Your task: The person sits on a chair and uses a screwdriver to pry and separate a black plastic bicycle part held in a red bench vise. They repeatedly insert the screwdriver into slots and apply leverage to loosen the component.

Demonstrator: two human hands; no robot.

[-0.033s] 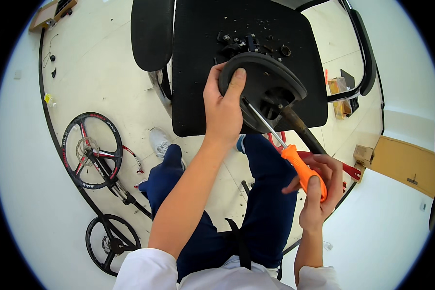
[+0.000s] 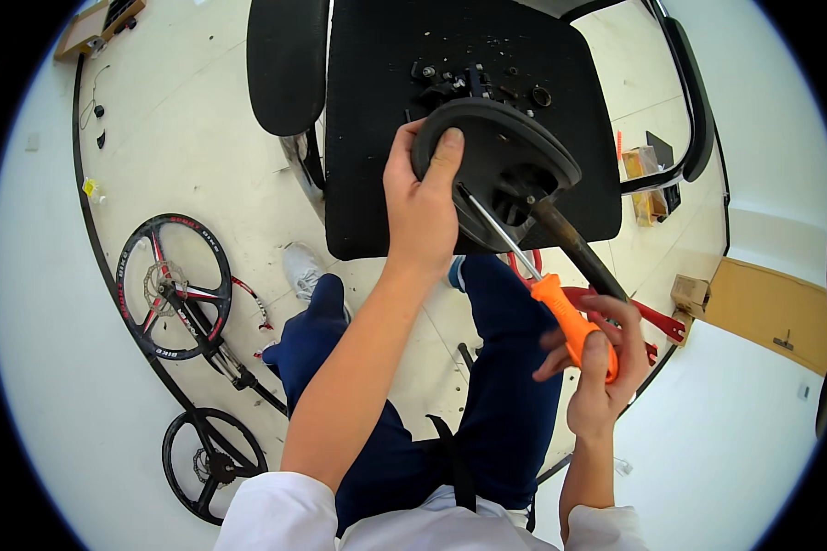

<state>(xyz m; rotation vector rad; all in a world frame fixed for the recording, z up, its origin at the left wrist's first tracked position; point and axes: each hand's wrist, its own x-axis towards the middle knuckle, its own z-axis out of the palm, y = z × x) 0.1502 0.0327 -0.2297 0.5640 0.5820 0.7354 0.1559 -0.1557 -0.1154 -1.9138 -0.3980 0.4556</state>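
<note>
Screwdriver (image 2: 574, 323) angled up into the saddle (image 2: 501, 129) in the head view, and the step in hand looks like working at something on that underside! The saddle is tipped, hollow belly toward the wearer, over the black chair seat (image 2: 368, 184); whether it touches there can't be told. Left hand (image 2: 423, 202) clamps the saddle's left end, thumb pressed on its underside; right hand (image 2: 600, 401) grasps the orange handle, some fingers spread and blurred. The dark tip meets the shell near that left thumb, though its exact seating is too small to read. The next move seems to call for a firm hold on the saddle and a controlled turn or pry along the shaft.

Materials now: a matt-black rim curves round a dished shell; bright steel shaft, moulded handle. A round, scuffed, brownish post (image 2: 574, 243) slants from the saddle toward the right hand. Beyond the saddle, small dark hardware (image 2: 450, 87) lies scattered; well to the saddle's left, a thick-spoked black and red wheel (image 2: 202, 296) lies on the pale floor (image 2: 188, 151).
</note>
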